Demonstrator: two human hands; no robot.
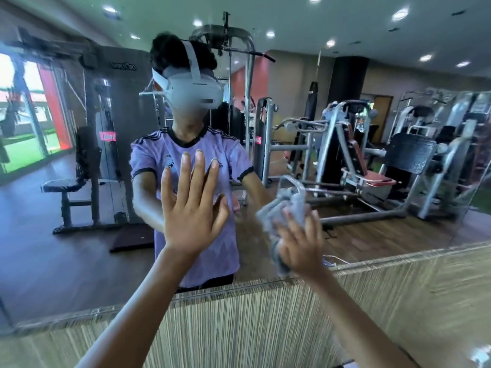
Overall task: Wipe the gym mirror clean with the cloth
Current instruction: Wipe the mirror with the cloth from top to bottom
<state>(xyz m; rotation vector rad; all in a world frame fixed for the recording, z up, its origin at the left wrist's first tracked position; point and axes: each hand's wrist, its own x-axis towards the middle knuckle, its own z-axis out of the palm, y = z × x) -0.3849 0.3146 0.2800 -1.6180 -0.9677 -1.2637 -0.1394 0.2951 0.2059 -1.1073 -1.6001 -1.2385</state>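
Mid-wipe: my left hand open on the big wall mirror, right hand seemingly gripping crumpled grey cloth, sweep next.

Nothing is legible: the mirrored brand mark on the weight machine and its red label are blurred.

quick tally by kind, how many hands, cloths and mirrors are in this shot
hands: 2 (left hand flat on the glass, right hand on the cloth)
cloth: 1
mirror: 1
total: 4
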